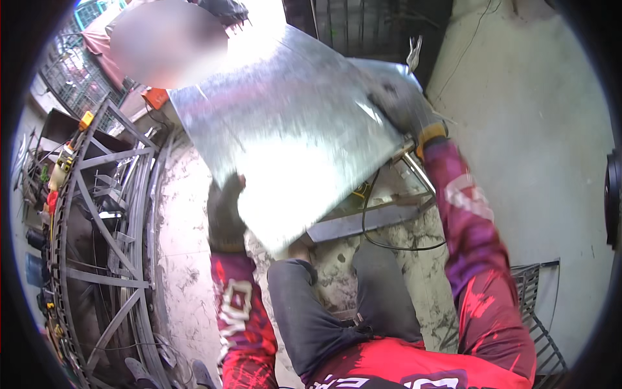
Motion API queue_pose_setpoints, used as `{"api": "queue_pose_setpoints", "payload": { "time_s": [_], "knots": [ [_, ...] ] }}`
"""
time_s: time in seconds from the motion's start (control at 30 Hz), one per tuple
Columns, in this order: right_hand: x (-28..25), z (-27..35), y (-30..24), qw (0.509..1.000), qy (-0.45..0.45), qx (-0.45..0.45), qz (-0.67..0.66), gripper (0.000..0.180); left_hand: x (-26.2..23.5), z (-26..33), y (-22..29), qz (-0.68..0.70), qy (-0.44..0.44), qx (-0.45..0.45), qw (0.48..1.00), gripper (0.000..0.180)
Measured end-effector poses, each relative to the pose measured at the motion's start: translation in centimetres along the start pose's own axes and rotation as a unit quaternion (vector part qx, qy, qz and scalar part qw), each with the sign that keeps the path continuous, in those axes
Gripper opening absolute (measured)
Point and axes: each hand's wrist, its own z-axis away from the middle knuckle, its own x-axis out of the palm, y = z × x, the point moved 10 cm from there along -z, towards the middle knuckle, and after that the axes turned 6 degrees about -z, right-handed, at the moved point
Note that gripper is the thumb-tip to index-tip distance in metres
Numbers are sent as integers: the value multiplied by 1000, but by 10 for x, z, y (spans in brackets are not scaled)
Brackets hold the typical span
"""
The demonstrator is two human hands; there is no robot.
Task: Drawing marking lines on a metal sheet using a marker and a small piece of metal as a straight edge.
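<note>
1 shiny metal sheet [278,136] spans the upper centre of the frame. Your gloved left hand [227,212] grips its lower-left edge; your right hand [403,107], blurred at upper right, meets its right edge, grip impossible to tell.

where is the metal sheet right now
In the head view, the metal sheet is in the upper middle, between the left hand at its left edge and the right hand by its right edge.
</note>
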Motion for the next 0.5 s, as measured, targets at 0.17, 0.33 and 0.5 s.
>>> {"api": "queue_pose_setpoints", "payload": {
  "time_s": [0.17, 0.33, 0.5],
  "knots": [
    [0, 196, -53, 977, 174, 30, -119, 35, -49, 116, 11, 349, -16, -312, 884, 50],
    [45, 334, -51, 954, 144, 203, -165, 36, -48, 222, -18, 291, -103, -370, 876, 35],
    [78, 363, -51, 949, 108, 212, -206, 32, -36, 264, -74, 155, -52, -312, 936, 43]
  ]
}}
